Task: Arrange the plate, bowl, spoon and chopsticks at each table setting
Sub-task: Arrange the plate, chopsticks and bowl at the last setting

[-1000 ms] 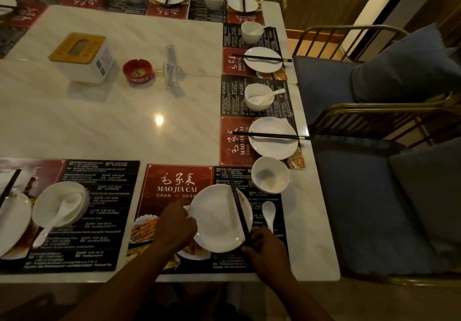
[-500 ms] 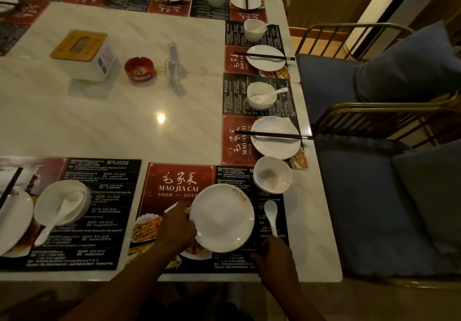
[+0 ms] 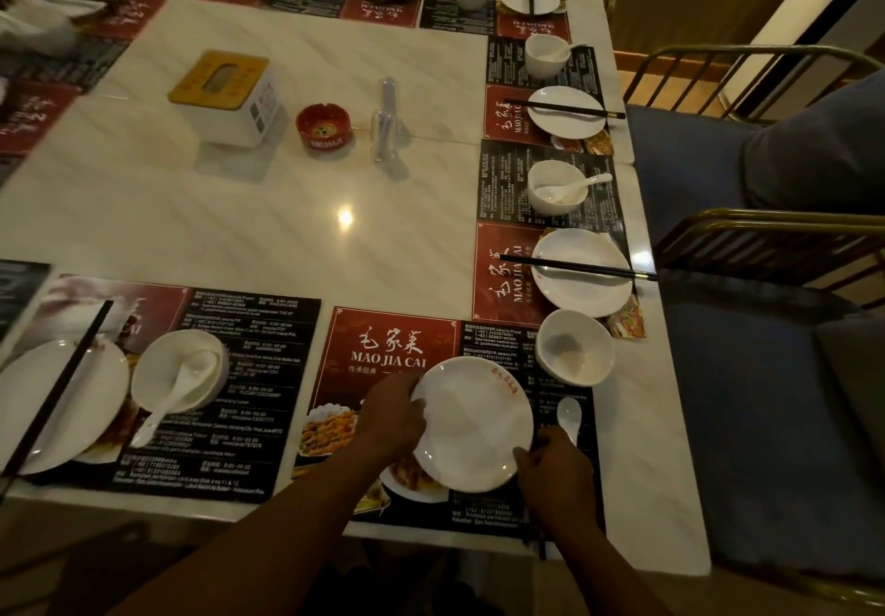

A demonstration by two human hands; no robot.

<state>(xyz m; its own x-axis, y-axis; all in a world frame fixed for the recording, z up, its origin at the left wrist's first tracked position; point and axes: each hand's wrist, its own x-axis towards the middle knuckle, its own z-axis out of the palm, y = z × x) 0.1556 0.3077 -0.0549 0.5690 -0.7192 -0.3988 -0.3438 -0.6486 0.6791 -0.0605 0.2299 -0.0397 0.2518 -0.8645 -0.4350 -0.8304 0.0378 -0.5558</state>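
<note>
Plate (image 3: 471, 424) lies on the red and black placemat (image 3: 392, 352) close to the near edge of the marble bench (image 3: 287, 223), toward its near right corner, with a grip on either side of it. The left grip (image 3: 390, 417) has its fingers curled round the plate's left rim and holds it there. The right grip (image 3: 555, 467) is curled too, with its knuckles against the plate's near right rim. A dark pair of chopsticks (image 3: 541, 543) runs beneath this grip, and their ends stick out past the wrist over the near edge. Whether the fingers pinch the chopsticks or the plate cannot be told. The white spoon (image 3: 569, 417) lies on the same placemat just beyond the right grip, beside the plate's right rim and apart from it. The empty bowl (image 3: 574, 347) stands farther in from the spoon, near the plate's far right rim without touching it. Along the right edge a second plate (image 3: 582, 280) carries black sticks across it. Toward the near left corner a neighbouring bowl (image 3: 179, 378) holds its own spoon. A red ashtray (image 3: 323, 124) and a white box (image 3: 225, 98) stand in the middle of the bench.
</note>
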